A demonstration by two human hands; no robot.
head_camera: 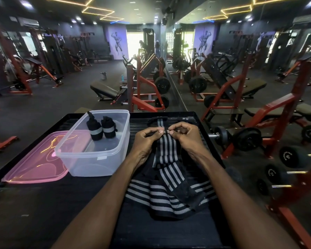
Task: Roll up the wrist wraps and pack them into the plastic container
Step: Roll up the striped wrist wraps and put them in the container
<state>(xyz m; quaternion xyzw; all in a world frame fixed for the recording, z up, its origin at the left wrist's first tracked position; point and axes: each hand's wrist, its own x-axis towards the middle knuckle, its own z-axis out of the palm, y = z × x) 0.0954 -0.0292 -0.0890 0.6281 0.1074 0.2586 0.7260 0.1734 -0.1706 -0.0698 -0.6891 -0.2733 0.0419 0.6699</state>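
A black wrist wrap with grey stripes (166, 169) lies unrolled on the black table, running from my hands back toward me and crossing more striped wrap near the front. My left hand (147, 141) and my right hand (185, 136) both pinch its far end between thumb and fingers. To the left stands a clear plastic container (90, 159) holding two rolled black wraps (101, 129) upright at its far side. Another striped wrap (160, 121) lies flat beyond my hands.
A pink lid (34, 164) lies flat on the table, left of the container. The table's raised edge (201, 123) runs close by my right hand. Dumbbells (241, 137) and red gym racks stand to the right, benches and machines beyond.
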